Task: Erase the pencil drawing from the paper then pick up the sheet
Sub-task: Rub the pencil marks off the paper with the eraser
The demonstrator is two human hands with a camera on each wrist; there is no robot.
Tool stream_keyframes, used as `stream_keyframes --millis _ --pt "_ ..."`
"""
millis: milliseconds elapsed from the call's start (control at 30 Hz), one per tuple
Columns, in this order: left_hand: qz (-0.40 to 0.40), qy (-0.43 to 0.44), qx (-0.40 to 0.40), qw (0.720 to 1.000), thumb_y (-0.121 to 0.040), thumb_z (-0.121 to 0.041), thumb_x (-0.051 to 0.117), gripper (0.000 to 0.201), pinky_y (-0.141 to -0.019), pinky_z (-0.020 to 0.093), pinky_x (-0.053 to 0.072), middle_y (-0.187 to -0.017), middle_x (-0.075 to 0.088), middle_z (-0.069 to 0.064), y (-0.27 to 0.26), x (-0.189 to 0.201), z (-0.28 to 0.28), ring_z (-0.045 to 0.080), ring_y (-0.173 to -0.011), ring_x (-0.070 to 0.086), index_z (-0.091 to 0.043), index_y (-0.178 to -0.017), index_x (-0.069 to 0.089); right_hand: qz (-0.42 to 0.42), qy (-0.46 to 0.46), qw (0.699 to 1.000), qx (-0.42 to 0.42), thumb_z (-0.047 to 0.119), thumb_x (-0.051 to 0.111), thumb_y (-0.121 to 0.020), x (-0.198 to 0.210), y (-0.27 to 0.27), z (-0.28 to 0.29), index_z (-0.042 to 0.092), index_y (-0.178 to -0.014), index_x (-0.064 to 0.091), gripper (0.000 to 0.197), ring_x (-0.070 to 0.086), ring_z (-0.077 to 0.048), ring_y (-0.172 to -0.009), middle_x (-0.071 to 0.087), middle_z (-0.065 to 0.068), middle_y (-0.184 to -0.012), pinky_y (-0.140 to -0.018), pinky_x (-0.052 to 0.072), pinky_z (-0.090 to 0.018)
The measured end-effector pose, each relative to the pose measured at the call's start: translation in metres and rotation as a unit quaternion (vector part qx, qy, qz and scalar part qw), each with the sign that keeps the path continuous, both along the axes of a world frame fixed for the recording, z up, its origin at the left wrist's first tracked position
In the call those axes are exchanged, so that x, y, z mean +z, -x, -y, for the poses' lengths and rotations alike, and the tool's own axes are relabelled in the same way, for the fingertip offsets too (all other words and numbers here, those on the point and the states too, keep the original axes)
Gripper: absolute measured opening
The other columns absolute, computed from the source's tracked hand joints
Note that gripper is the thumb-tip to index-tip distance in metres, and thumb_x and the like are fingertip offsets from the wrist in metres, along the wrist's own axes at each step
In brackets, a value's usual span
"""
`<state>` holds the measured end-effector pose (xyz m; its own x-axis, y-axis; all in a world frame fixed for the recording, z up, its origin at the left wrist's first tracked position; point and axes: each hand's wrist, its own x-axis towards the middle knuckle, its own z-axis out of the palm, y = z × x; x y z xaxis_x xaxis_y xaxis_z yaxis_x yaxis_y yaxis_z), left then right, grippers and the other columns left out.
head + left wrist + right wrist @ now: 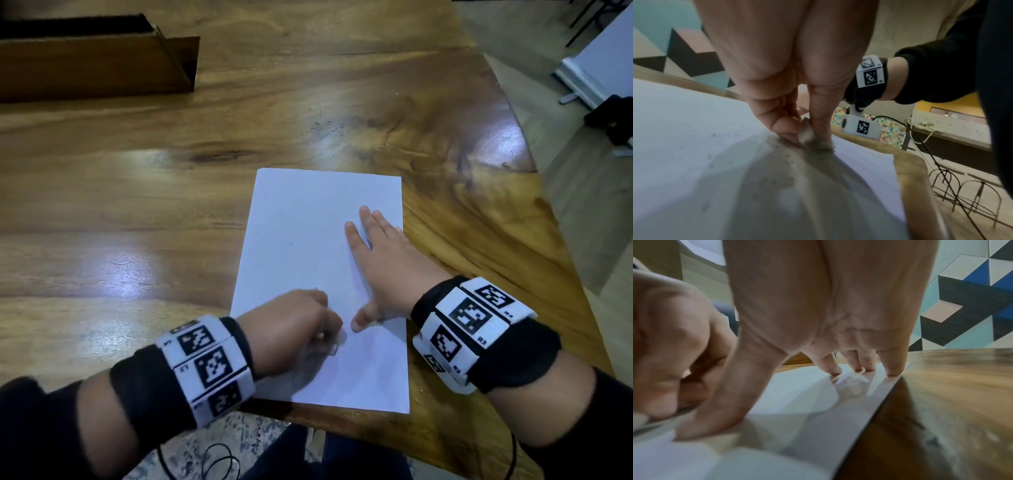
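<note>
A white sheet of paper [318,240] lies on the wooden table [137,192] near its front edge. My left hand [301,329] pinches a small pale eraser [805,131] between thumb and fingers and holds its grey tip down on the lower part of the paper [684,129]. Grey eraser crumbs [785,160] and a faint smudge lie around the tip. My right hand [376,260] rests flat on the sheet's right side, fingers straight and spread, with the fingertips [893,372] and thumb [715,423] pressing on the paper [797,402].
A brown open box [96,58] stands at the table's back left. The table's right edge [548,212] runs diagonally just beyond the paper, with floor past it. Dark cables [219,462] hang below the front edge.
</note>
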<state>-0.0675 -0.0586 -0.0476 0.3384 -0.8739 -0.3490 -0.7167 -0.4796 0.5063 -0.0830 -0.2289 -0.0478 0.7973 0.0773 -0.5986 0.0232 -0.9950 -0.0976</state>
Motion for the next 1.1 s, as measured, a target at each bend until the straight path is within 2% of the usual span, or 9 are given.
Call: stream_keyframes --millis 200,400,467,633,700,833,900,1000,1100 --pt "-0.035 0.037 0.142 0.989 -0.08 -0.014 0.056 0.008 -0.07 0.031 0.039 -0.08 0.045 0.003 -0.035 0.003 0.03 0.03 -0.078 0.054 -0.011 -0.084 0.063 0.001 0.007 1.0 0.006 0.063 0.077 -0.06 -0.001 -0.001 -0.001 0.008 -0.148 -0.019 0.141 -0.023 -0.032 -0.143 -0.03 -0.019 -0.152 -0.119 0.0 -0.045" --pt "0.016 -0.024 0.039 0.999 -0.075 -0.01 0.054 0.021 -0.08 0.042 0.047 -0.073 0.054 0.007 -0.006 -0.005 -0.003 0.021 -0.072 0.05 0.005 -0.09 0.057 -0.004 0.007 1.0 0.004 0.061 0.077 -0.062 0.001 0.0 -0.001 0.008 -0.147 -0.021 0.14 -0.024 -0.031 -0.143 -0.032 -0.018 -0.152 -0.12 0.0 -0.044" --pt "-0.056 -0.011 0.065 0.996 -0.078 -0.009 0.056 0.015 -0.079 0.037 0.046 -0.084 0.058 0.012 -0.01 -0.002 0.009 0.026 -0.079 0.054 -0.003 -0.089 0.064 -0.003 0.009 1.0 0.005 0.061 0.077 -0.062 0.001 0.0 -0.001 0.008 -0.148 -0.02 0.14 -0.024 -0.031 -0.143 -0.032 -0.018 -0.152 -0.12 0.0 -0.045" --pt "-0.034 0.037 0.16 0.986 -0.082 -0.018 0.056 0.01 -0.069 0.028 0.037 -0.079 0.045 0.002 -0.034 0.006 0.03 0.024 -0.073 0.046 -0.01 -0.086 0.062 -0.005 0.01 1.0 0.007 0.064 0.076 -0.061 -0.002 0.0 0.0 0.009 -0.148 -0.021 0.141 -0.025 -0.031 -0.143 -0.033 -0.017 -0.152 -0.12 0.0 -0.044" --pt "-0.061 0.006 0.144 0.988 -0.079 -0.018 0.055 0.008 -0.07 0.028 0.036 -0.069 0.042 -0.004 -0.017 -0.004 0.015 0.022 -0.071 0.043 -0.012 -0.077 0.059 -0.008 0.008 1.0 0.004 0.063 0.076 -0.061 -0.002 0.0 0.001 0.009 -0.147 -0.022 0.141 -0.026 -0.03 -0.142 -0.033 -0.017 -0.151 -0.119 -0.001 -0.044" --pt "0.038 0.014 0.003 0.999 -0.069 -0.016 0.056 0.009 -0.07 0.034 0.04 -0.063 0.054 -0.002 0.004 -0.01 -0.017 0.028 -0.067 0.053 -0.02 -0.06 0.056 -0.01 0.009 1.0 0.006 0.064 0.074 -0.063 0.0 0.0 0.0 0.009 -0.147 -0.022 0.139 -0.026 -0.03 -0.142 -0.034 -0.016 -0.151 -0.119 -0.001 -0.043" --pt "-0.043 0.021 0.058 0.997 -0.072 -0.011 0.059 0.009 -0.069 0.029 0.043 -0.073 0.054 0.0 -0.004 -0.005 -0.004 0.029 -0.076 0.059 -0.017 -0.072 0.066 -0.01 0.012 1.0 0.005 0.063 0.075 -0.062 0.0 0.0 0.0 0.009 -0.147 -0.022 0.14 -0.025 -0.03 -0.142 -0.034 -0.017 -0.151 -0.119 -0.001 -0.043" --pt "0.008 0.026 0.102 0.994 -0.078 -0.015 0.059 0.01 -0.07 0.028 0.042 -0.08 0.047 0.002 -0.028 0.004 0.011 0.031 -0.08 0.057 -0.012 -0.085 0.066 -0.012 0.01 1.0 0.003 0.063 0.076 -0.061 -0.001 -0.001 -0.001 0.008 -0.147 -0.022 0.141 -0.026 -0.03 -0.142 -0.034 -0.017 -0.151 -0.119 -0.001 -0.043" --pt "-0.007 0.037 0.101 0.994 -0.073 -0.027 0.051 0.017 -0.06 0.025 0.035 -0.073 0.048 0.002 -0.012 -0.002 0.002 0.026 -0.07 0.055 -0.016 -0.067 0.062 -0.014 0.008 1.0 0.002 0.063 0.075 -0.062 0.0 0.0 0.0 0.009 -0.147 -0.022 0.141 -0.026 -0.03 -0.142 -0.034 -0.016 -0.151 -0.119 -0.002 -0.043"
